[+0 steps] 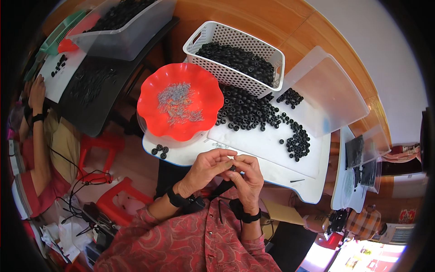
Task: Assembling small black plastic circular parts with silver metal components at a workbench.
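Observation:
My left hand (206,171) and my right hand (248,180) meet just over the table's near edge, fingertips together. Between them shows a small black round part (233,168), pinched by my right thumb and fingers. My left thumb and forefinger are pressed together against it; whether they hold a separate tiny piece is hidden. Beyond my hands, a red wavy-rimmed plate (152,109) bears a heap of tiny silvery metal pieces (176,102). Many loose black round parts (247,109) with holes are spread on the white table (272,156).
A white perforated basket (231,68) full of black parts stands behind the pile. A clear plastic bin (328,93) leans at the right. Several black parts (159,150) lie at the table's left corner. A co-worker's hand (37,93) is far left, near red stools (120,199).

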`<action>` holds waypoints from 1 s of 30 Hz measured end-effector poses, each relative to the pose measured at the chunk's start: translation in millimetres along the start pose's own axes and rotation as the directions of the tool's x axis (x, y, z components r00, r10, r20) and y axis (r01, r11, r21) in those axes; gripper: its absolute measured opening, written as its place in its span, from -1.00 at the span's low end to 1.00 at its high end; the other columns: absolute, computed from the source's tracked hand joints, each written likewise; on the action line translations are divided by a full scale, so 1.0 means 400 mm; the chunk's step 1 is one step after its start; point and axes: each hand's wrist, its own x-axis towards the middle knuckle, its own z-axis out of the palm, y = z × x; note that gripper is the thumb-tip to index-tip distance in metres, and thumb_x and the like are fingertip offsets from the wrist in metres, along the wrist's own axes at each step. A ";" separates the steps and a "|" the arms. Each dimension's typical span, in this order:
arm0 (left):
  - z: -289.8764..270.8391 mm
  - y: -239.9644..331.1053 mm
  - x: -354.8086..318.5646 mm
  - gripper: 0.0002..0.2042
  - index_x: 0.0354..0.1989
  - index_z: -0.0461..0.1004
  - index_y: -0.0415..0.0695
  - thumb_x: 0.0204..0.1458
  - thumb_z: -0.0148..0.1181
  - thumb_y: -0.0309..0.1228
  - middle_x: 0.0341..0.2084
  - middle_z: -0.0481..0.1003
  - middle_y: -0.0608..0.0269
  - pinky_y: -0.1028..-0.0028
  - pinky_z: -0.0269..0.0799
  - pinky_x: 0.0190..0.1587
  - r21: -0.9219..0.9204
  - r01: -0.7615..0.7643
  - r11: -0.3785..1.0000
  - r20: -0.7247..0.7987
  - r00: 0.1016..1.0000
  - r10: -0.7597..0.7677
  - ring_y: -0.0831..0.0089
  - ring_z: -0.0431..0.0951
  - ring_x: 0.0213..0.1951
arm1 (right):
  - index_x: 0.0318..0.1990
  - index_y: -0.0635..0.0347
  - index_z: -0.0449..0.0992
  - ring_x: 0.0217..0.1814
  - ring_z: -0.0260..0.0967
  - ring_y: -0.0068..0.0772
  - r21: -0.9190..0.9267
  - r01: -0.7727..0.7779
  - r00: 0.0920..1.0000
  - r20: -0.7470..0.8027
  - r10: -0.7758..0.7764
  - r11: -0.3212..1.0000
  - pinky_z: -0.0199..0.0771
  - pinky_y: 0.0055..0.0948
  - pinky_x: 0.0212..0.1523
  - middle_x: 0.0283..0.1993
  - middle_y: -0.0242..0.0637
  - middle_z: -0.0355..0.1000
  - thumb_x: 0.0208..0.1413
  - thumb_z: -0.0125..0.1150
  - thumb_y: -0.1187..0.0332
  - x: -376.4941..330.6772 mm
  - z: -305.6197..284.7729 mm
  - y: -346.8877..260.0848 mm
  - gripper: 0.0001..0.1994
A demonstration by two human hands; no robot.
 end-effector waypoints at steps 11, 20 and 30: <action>-0.008 -0.015 -0.001 -0.78 -0.04 0.49 -0.33 0.24 0.06 -0.46 -0.37 0.55 0.21 0.58 0.57 -0.33 -0.108 0.026 0.994 -0.050 0.998 -0.032 0.58 0.56 -0.42 | -0.16 0.32 0.51 -0.20 0.38 -0.52 0.054 -0.012 0.996 -0.087 0.017 0.998 0.46 -0.55 -0.18 -0.11 -0.25 0.38 -0.08 0.33 0.70 -0.005 0.013 0.013 -0.71; -0.028 -0.041 0.011 -0.78 -0.05 0.48 -0.31 0.24 0.07 -0.43 -0.32 0.54 0.22 0.57 0.58 -0.30 -0.263 0.026 0.965 -0.087 0.995 -0.050 0.57 0.57 -0.40 | -0.31 0.31 0.55 -0.21 0.41 -0.50 -0.086 0.007 0.985 -0.170 -0.021 0.996 0.44 -0.56 -0.20 -0.20 -0.24 0.46 -0.05 0.35 0.63 0.004 0.016 0.024 -0.86; -0.051 -0.051 0.014 -0.76 -0.05 0.47 -0.27 0.23 0.11 -0.37 -0.31 0.55 0.21 0.50 0.59 -0.25 -0.361 0.072 0.930 -0.082 0.991 -0.109 0.54 0.58 -0.37 | -0.28 0.27 0.59 -0.41 0.35 -0.50 -0.512 -0.033 0.947 -0.291 -0.137 0.859 0.34 -0.51 -0.43 -0.33 -0.28 0.43 0.05 0.32 0.51 0.057 -0.050 0.083 -0.92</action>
